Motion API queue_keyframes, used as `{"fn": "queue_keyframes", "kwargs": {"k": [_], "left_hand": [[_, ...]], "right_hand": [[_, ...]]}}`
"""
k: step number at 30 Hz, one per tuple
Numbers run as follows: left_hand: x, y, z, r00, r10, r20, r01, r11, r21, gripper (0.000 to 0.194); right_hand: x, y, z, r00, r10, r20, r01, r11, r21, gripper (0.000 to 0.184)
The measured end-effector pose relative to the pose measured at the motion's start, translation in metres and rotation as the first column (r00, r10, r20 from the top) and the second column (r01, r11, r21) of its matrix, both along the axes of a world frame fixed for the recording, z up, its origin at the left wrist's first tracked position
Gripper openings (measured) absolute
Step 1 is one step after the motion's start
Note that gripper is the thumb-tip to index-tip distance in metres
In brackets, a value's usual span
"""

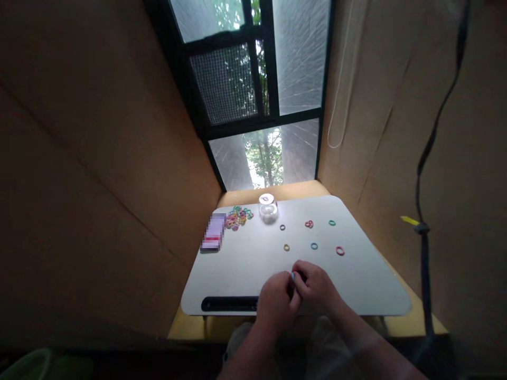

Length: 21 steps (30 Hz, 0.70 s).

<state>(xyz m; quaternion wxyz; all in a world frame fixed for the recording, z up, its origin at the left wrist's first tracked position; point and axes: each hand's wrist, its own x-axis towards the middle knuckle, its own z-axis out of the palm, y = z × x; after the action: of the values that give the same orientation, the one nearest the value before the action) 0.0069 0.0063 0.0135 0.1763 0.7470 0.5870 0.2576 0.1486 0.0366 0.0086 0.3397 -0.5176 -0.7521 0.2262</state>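
Observation:
My left hand (276, 302) and my right hand (317, 287) meet over the near edge of a small white lap table (356, 285). Their fingers are curled and pinched together around a small blue elastic band (293, 275), of which only a sliver shows. Several loose bands lie apart on the table beyond my hands: a yellow one (286, 247), a blue one (314, 246), a pink one (340, 250), a red one (309, 224), a green one (331, 222) and a dark one (282, 227).
A heap of coloured bands (238, 216) lies at the far left, beside a clear round jar (268, 208). A purple box (214, 232) sits at the left edge. A black slot (229, 304) runs along the near edge. Brown walls close in on both sides, with a window behind.

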Motion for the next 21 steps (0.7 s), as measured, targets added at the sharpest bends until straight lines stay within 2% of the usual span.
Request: {"fn": "queue_keyframes", "kwargs": {"k": [11,21], "left_hand": [[-0.003,0.008,-0.003,0.996,-0.071,0.047,0.074,0.996,-0.058,0.008],[-0.008,0.014,0.001,0.968,-0.056,0.246,0.1,0.98,-0.17,0.01]], "right_hand": [[0.003,0.009,0.0,0.999,0.035,-0.021,-0.036,0.997,-0.072,0.015],[0.006,0.008,0.002,0.981,0.115,-0.157,-0.13,0.987,-0.092,0.008]]}}
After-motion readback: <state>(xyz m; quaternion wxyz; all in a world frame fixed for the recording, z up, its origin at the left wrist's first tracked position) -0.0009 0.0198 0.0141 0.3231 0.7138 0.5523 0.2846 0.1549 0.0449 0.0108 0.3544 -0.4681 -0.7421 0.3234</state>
